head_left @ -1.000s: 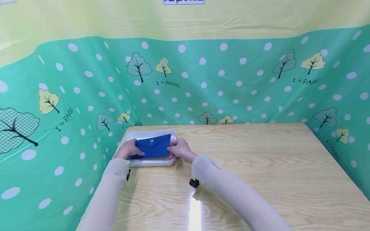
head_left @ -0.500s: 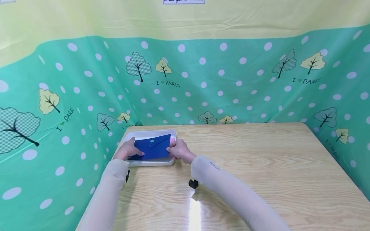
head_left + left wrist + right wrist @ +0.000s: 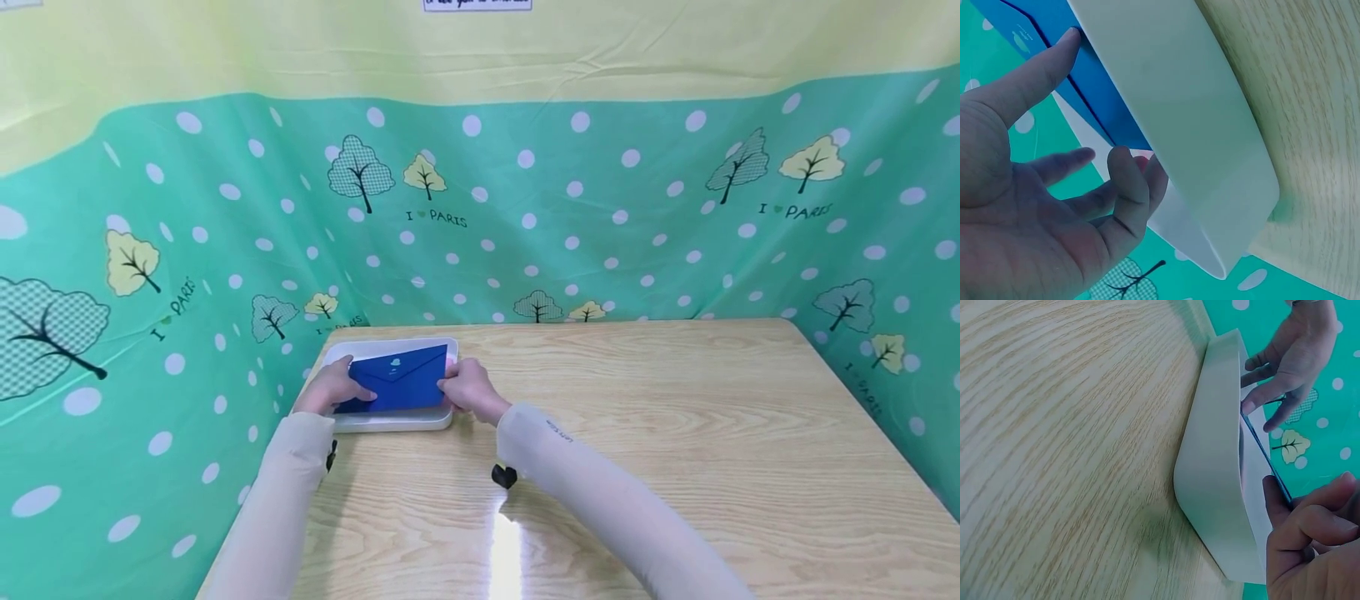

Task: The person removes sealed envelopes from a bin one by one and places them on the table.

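A blue envelope [image 3: 401,379] with a pointed flap and a small pale green print lies tilted in the white tray [image 3: 352,423], its right end raised. My left hand [image 3: 330,387] holds its left end, thumb on the front face and other fingers around the end. The right hand [image 3: 468,387] pinches the right end between thumb and fingers. In the left wrist view, the left thumb presses the envelope [image 3: 1107,94] beside the tray wall. The right wrist view shows the envelope [image 3: 1263,450] edge-on between both hands. Something pink peeks out behind the right end, mostly hidden.
The tray stands at the back left corner of the wooden table [image 3: 637,433]. A green dotted curtain [image 3: 570,217] with printed trees hangs behind and along the sides. Small black pieces [image 3: 504,476] sit under both wrists.
The envelope's right end dips slightly and its face bends, then rises a little higher with the right hand. My left hand stays almost still.
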Available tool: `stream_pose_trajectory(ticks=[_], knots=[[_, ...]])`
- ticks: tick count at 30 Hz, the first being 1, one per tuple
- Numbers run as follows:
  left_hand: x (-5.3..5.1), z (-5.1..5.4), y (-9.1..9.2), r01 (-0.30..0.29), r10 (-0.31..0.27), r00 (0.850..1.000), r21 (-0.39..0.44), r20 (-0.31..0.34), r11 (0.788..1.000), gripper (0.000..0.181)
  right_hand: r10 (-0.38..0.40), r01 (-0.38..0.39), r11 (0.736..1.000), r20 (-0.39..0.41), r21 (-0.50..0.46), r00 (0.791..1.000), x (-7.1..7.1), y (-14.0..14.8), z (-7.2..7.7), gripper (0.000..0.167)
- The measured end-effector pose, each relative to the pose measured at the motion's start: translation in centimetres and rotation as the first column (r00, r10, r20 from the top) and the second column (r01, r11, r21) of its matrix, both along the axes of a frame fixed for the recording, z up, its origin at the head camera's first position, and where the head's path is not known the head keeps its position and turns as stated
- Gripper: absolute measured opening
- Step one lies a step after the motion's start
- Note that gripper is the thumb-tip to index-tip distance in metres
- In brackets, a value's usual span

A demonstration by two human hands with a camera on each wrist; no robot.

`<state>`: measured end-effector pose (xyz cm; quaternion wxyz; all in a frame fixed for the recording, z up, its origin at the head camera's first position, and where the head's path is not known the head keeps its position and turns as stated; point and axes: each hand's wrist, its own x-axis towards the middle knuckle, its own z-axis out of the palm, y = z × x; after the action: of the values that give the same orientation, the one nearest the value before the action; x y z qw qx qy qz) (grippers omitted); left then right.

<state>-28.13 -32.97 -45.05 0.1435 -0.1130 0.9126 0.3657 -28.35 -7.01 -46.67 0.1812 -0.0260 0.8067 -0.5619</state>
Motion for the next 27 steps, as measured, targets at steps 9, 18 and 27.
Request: stream_pose_trajectory(ticks=[9, 18, 27], knots=[[-0.1, 0.2, 0.6, -0.021, 0.02, 1.0, 0.034, 0.008, 0.999, 0.103, -0.044, 0.044, 0.999, -0.014, -0.019, 0.999, 0.3, 0.8, 0.1, 0.023], [0.1, 0.5, 1.0, -0.008, 0.008, 1.0, 0.014, -0.008, 1.0, 0.1, -0.058, 0.057, 0.997, -0.024, -0.046, 0.998, 0.3, 1.7, -0.2, 0.041], [0.4, 1.0, 1.2, 0.014, -0.013, 1.0, 0.01, -0.016, 1.0, 0.096, -0.087, 0.087, 0.994, 0.004, -0.066, 0.996, 0.2, 2.5, -0.6, 0.037]])
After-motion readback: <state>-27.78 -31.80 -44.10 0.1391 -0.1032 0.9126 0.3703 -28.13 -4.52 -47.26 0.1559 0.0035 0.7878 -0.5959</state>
